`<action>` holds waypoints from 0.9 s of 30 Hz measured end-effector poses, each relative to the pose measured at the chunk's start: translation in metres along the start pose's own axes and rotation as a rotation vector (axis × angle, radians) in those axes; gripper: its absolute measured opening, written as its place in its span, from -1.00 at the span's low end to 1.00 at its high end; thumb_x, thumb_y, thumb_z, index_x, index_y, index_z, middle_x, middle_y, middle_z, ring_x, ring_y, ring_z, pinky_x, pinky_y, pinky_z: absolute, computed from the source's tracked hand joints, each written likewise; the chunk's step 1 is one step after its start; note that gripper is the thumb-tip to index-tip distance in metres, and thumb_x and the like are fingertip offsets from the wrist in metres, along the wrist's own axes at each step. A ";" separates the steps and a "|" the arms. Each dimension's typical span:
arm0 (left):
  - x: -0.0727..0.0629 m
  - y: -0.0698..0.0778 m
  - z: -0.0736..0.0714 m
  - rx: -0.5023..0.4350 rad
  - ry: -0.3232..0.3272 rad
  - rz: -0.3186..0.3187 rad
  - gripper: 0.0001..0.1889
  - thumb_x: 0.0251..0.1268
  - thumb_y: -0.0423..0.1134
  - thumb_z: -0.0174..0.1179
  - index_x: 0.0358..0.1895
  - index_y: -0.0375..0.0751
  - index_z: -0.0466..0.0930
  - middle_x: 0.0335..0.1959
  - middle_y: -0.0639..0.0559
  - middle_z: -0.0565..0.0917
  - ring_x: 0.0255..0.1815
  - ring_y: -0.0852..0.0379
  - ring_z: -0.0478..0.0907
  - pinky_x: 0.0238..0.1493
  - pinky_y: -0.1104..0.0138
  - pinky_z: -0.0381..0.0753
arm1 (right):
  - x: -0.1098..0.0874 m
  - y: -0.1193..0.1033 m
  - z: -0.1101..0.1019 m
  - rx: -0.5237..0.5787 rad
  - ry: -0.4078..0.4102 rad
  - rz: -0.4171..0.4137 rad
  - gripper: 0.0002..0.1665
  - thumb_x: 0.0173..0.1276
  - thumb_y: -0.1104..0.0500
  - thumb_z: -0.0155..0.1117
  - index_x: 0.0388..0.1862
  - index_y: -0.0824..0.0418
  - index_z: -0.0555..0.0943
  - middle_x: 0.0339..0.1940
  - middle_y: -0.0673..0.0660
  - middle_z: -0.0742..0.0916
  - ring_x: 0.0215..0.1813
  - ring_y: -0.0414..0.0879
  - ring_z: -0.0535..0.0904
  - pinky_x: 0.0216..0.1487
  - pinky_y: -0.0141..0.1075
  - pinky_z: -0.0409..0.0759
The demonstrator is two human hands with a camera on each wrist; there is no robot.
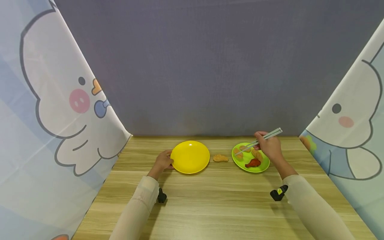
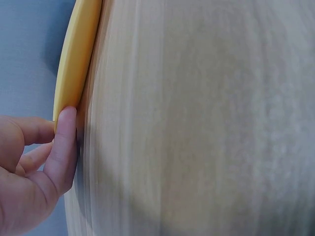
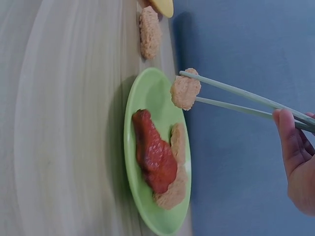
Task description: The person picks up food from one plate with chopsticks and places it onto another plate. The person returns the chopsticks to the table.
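Observation:
My right hand [image 1: 270, 146] grips a pair of pale chopsticks [image 1: 272, 133] above the green plate [image 1: 247, 169]. Between their tips a breaded nugget [image 3: 185, 92] is held, raised off the plate in the right wrist view. On that plate lie a red drumstick [image 3: 155, 155], another nugget [image 1: 245, 148] and a breaded chicken piece [image 1: 257, 154]. At the left, my left hand [image 1: 163, 160] pinches the rim of a yellow plate [image 1: 190, 157], thumb and fingers on its edge in the left wrist view [image 2: 74, 69]. Nothing lies on the yellow plate.
One breaded chicken piece [image 1: 220, 158] lies on the wooden table [image 1: 210, 206] between the two plates. A grey cloth backdrop [image 1: 192, 73] rises behind the table. Cartoon-printed curtains [image 1: 60, 100] hang at both sides.

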State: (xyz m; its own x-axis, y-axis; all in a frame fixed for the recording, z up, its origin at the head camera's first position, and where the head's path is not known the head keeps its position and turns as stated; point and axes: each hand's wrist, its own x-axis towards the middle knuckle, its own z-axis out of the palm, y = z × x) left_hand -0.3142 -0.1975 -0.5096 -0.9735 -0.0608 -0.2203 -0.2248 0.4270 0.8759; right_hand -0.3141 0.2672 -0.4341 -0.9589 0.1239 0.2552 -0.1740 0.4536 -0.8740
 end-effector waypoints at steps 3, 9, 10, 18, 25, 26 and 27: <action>0.000 0.000 0.000 0.001 -0.002 -0.002 -0.38 0.30 -0.53 0.15 0.46 -0.24 0.38 0.25 -0.42 0.56 -0.17 -0.08 0.76 -0.33 0.24 0.84 | 0.001 -0.004 0.003 0.038 -0.001 -0.008 -0.48 0.57 -0.02 0.13 0.07 0.44 0.65 -0.45 0.26 0.80 -0.60 -0.31 0.70 -0.47 -0.26 0.79; 0.000 0.000 0.000 -0.002 -0.001 0.003 -0.38 0.29 -0.55 0.14 0.45 -0.26 0.39 0.23 -0.42 0.57 -0.18 -0.08 0.76 -0.33 0.22 0.84 | 0.001 -0.017 0.013 0.090 -0.014 -0.019 -0.49 0.56 -0.03 0.17 0.07 0.44 0.65 -0.47 0.24 0.80 -0.60 -0.30 0.70 -0.51 -0.34 0.76; 0.000 0.001 0.000 -0.002 0.000 0.003 -0.38 0.29 -0.55 0.14 0.45 -0.27 0.39 0.23 -0.42 0.57 -0.18 -0.08 0.75 -0.33 0.22 0.84 | 0.001 -0.019 0.016 0.101 -0.015 -0.020 -0.49 0.56 -0.02 0.18 0.07 0.44 0.65 -0.45 0.26 0.80 -0.60 -0.29 0.70 -0.51 -0.34 0.76; -0.001 0.001 0.000 0.004 0.001 -0.003 -0.38 0.29 -0.55 0.14 0.45 -0.27 0.38 0.24 -0.42 0.57 -0.17 -0.07 0.76 -0.34 0.22 0.84 | -0.002 -0.034 0.036 0.184 -0.039 -0.013 -0.48 0.54 0.01 0.21 0.09 0.48 0.63 -0.35 0.45 0.77 -0.59 -0.29 0.70 -0.51 -0.33 0.76; 0.000 0.001 -0.001 0.006 0.000 0.005 -0.38 0.31 -0.54 0.12 0.47 -0.27 0.36 0.26 -0.43 0.56 -0.11 -0.14 0.76 -0.34 0.23 0.84 | -0.001 -0.036 0.059 0.212 -0.048 -0.028 -0.51 0.54 0.00 0.21 0.07 0.44 0.65 -0.33 0.50 0.76 -0.60 -0.28 0.70 -0.52 -0.29 0.77; -0.001 0.001 -0.001 0.007 0.001 0.008 -0.38 0.30 -0.54 0.12 0.47 -0.27 0.36 0.26 -0.43 0.56 -0.12 -0.14 0.76 -0.34 0.22 0.84 | -0.001 -0.036 0.062 0.219 -0.051 -0.030 -0.51 0.54 0.00 0.21 0.07 0.43 0.66 -0.32 0.50 0.76 -0.60 -0.27 0.71 -0.50 -0.27 0.78; -0.001 0.001 -0.001 0.004 0.000 0.010 -0.37 0.30 -0.55 0.12 0.47 -0.28 0.36 0.26 -0.44 0.56 -0.12 -0.14 0.76 -0.34 0.22 0.84 | -0.001 -0.036 0.065 0.227 -0.055 -0.031 -0.51 0.54 0.00 0.21 0.08 0.43 0.66 -0.30 0.52 0.76 -0.60 -0.27 0.71 -0.49 -0.25 0.79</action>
State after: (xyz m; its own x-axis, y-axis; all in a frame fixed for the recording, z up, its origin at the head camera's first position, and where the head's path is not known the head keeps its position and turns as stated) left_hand -0.3138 -0.1977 -0.5077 -0.9758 -0.0560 -0.2116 -0.2147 0.4313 0.8763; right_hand -0.3213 0.1931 -0.4296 -0.9621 0.0618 0.2654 -0.2431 0.2459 -0.9383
